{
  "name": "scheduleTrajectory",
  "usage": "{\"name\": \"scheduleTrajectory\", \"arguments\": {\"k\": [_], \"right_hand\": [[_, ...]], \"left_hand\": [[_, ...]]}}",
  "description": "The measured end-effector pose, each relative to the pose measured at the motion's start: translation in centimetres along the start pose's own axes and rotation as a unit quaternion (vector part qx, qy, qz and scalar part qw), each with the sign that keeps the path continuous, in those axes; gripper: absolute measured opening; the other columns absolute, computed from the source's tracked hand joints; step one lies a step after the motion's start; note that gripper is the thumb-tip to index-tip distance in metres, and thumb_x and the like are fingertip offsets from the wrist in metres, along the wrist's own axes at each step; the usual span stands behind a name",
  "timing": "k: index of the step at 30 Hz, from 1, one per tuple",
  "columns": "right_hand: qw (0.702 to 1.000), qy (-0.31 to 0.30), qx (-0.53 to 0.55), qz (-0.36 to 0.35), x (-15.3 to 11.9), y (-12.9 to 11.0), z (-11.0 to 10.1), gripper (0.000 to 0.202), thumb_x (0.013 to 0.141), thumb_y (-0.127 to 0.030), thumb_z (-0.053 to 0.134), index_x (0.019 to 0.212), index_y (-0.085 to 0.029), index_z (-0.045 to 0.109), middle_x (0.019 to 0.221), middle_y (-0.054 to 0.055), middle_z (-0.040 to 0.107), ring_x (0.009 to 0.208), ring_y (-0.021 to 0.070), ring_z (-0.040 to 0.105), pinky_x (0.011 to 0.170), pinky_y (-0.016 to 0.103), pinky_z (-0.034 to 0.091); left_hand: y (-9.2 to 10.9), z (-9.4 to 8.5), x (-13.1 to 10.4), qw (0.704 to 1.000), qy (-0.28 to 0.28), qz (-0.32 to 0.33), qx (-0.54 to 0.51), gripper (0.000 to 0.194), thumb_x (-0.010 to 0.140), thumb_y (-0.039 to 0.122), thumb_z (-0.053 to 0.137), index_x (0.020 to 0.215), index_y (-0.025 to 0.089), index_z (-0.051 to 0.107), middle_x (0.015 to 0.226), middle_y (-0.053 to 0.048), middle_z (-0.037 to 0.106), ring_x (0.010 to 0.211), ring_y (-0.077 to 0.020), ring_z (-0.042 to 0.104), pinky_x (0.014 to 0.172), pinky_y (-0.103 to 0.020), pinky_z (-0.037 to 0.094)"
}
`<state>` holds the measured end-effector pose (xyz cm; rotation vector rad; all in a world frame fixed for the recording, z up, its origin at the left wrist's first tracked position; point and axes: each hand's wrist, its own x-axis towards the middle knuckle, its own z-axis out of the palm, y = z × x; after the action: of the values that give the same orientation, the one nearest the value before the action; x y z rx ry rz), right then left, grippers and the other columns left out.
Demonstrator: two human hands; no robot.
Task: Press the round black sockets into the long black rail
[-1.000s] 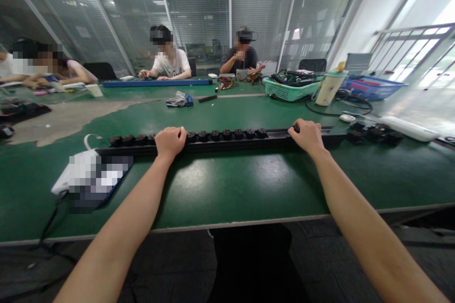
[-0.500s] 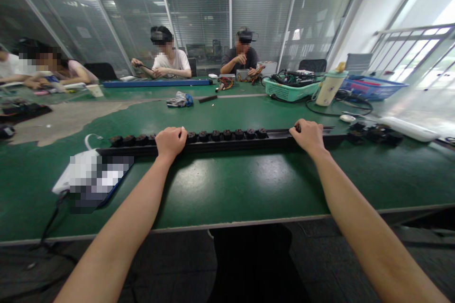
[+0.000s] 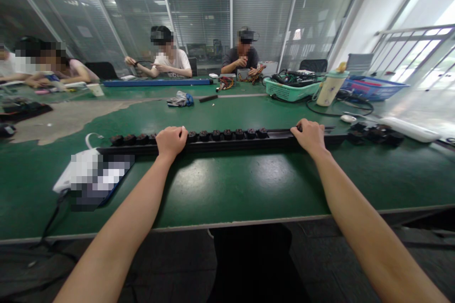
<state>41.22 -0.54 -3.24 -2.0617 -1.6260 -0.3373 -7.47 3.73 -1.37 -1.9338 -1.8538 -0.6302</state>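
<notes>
A long black rail lies across the table in front of me, with a row of small black blocks sitting along it. My left hand is closed over the rail left of its middle, covering part of the row. Toward the rail's right end, my right hand is closed too, with a bit of a black block showing between thumb and fingers. Most of that block is hidden. Bare channel shows between the row and my right hand.
Loose black blocks lie right of the rail. A white adapter and a phone are at the left. Farther back are a green basket, a cup and a crumpled cloth. Several people sit across the table.
My hands and the rail stay in place. Across the table, the person in white has moved a hand outward with a dark cable.
</notes>
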Motion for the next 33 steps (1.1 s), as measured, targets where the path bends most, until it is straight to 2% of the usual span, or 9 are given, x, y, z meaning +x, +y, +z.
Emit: {"name": "scheduleTrajectory", "arguments": {"k": [33], "right_hand": [[0.998,0.010,-0.021,0.054,-0.02,0.31,0.00,0.031,0.095,-0.039,0.049,0.103,-0.016,0.067,0.110,0.025,0.072,0.103,0.0370,0.057,0.097,0.051,0.037]], "left_hand": [[0.04,0.06,0.07,1.000,0.002,0.004,0.016,0.055,0.104,0.042,0.031,0.083,0.018,0.076,0.094,-0.018,0.078,0.086,-0.0307,0.068,0.064,-0.037,0.031]]}}
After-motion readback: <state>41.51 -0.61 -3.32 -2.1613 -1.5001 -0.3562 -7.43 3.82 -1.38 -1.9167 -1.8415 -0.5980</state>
